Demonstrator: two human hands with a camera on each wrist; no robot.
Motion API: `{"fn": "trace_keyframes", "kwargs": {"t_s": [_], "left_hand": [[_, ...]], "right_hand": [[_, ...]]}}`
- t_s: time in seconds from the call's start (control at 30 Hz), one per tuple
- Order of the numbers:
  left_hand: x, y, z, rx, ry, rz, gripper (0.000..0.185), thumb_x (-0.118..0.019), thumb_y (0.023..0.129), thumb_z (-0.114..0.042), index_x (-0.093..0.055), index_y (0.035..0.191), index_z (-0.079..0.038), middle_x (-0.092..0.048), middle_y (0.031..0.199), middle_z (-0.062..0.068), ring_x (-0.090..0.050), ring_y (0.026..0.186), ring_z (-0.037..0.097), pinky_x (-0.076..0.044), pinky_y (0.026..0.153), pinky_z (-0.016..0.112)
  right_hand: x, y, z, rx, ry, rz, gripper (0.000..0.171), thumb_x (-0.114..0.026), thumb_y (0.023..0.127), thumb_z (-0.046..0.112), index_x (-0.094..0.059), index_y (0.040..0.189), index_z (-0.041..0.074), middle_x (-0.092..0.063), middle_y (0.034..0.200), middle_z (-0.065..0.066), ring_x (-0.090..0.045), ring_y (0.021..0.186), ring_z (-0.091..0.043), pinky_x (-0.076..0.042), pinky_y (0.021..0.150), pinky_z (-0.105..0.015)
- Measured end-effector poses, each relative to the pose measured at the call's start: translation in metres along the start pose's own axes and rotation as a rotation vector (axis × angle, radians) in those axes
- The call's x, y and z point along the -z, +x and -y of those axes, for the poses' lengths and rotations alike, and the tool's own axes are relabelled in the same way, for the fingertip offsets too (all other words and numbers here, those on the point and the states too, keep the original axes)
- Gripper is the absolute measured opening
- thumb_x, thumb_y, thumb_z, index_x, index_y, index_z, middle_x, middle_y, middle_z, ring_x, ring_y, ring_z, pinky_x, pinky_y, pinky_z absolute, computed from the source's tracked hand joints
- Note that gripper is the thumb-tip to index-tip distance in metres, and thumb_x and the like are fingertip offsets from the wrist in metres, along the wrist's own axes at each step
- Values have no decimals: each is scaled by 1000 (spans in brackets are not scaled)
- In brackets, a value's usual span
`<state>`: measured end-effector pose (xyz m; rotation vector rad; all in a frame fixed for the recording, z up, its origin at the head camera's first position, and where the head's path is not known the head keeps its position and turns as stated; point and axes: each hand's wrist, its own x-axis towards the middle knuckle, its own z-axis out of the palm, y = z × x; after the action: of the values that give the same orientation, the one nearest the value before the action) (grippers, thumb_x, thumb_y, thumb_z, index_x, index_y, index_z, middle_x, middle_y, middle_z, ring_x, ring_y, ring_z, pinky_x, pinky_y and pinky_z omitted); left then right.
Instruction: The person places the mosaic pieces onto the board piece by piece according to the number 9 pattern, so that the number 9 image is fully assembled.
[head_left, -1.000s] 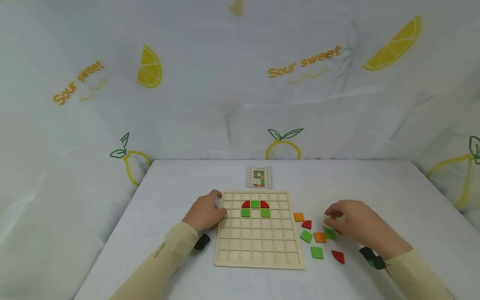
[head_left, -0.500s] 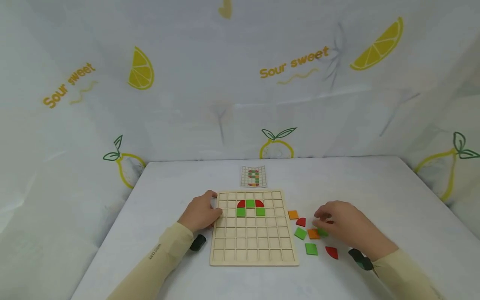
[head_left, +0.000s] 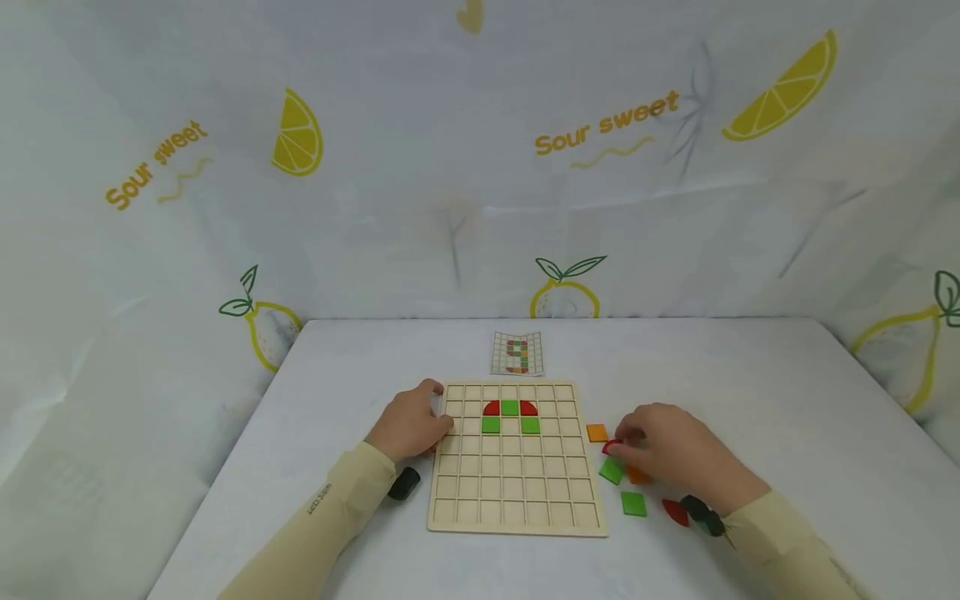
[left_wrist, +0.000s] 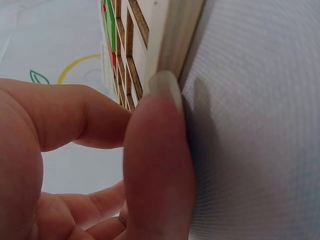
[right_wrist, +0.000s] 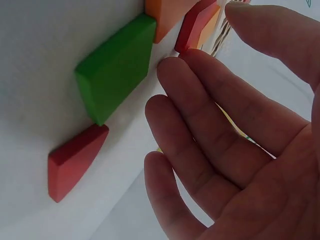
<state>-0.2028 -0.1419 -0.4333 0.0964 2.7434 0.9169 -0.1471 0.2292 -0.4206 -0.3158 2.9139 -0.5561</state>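
My left hand [head_left: 408, 425] rests at the left edge of the pale wooden grid board [head_left: 517, 467], thumb against its rim. In the left wrist view the thumb [left_wrist: 157, 155] touches the board's side, with the index finger bent beside it. Two red quarter-circles and several green squares [head_left: 510, 408] fill cells near the board's top. My right hand [head_left: 671, 450] is low over the loose tiles, at a red quarter-circle tile [head_left: 611, 447]. In the right wrist view the index fingertip is right at this red tile [right_wrist: 195, 27], with the thumb spread apart above it.
Right of the board lie orange tiles [head_left: 597, 432], green squares [head_left: 633, 504] and another red quarter-circle [head_left: 676, 512]. In the right wrist view, a green tile [right_wrist: 117, 70] and a red tile [right_wrist: 75, 162] lie below the hand. A printed pattern card [head_left: 517, 354] stands behind the board.
My right hand has moved left from above the green tile to the red quarter-circle near the board, covering the green tile in the head view. The left hand stays at the board's edge.
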Motion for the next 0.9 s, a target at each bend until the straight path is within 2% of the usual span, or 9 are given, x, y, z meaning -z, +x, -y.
{"fn": "trace_keyframes", "kwargs": {"t_s": [0.17,0.3,0.5,0.73,0.9], "left_hand": [[1,0,-2,-8,-1,8,59,-66,99,-19,-51,155,-6,-67,62,3,-61,51,15,-49,57,28],[1,-1,-3,-9,-4,7,59,-65,99,-18,-50,155,-5,-66,62,3,-61,51,15,-48,56,28],[-1,0,0,-5,-9,14,59,-65,99,-18,-50,155,-5,-66,61,4,-60,50,15,-49,56,29],[-2,2,3,-6,0,8,59,-65,99,-19,-51,155,-5,-66,59,3,-59,48,15,-48,55,29],[1,2,2,-9,1,6,60,-65,99,-19,-50,155,-5,-66,60,3,-60,48,15,-48,54,29]], "right_hand": [[6,-4,-2,-70,-18,-13,25,-84,92,38,-82,100,14,-74,92,4,-62,87,-16,-58,78,-41],[6,-6,-3,-106,-34,10,23,-83,92,37,-82,98,14,-72,88,4,-61,85,-17,-58,77,-39],[-1,-3,-1,-71,-36,38,23,-84,92,41,-80,94,18,-69,84,8,-59,83,-14,-56,78,-38],[-4,2,6,-29,-51,5,27,-86,90,42,-80,93,16,-68,83,8,-57,79,-12,-54,77,-37],[-3,5,7,-40,-69,-2,27,-88,88,40,-80,95,15,-70,87,6,-59,82,-14,-56,78,-39]]}}
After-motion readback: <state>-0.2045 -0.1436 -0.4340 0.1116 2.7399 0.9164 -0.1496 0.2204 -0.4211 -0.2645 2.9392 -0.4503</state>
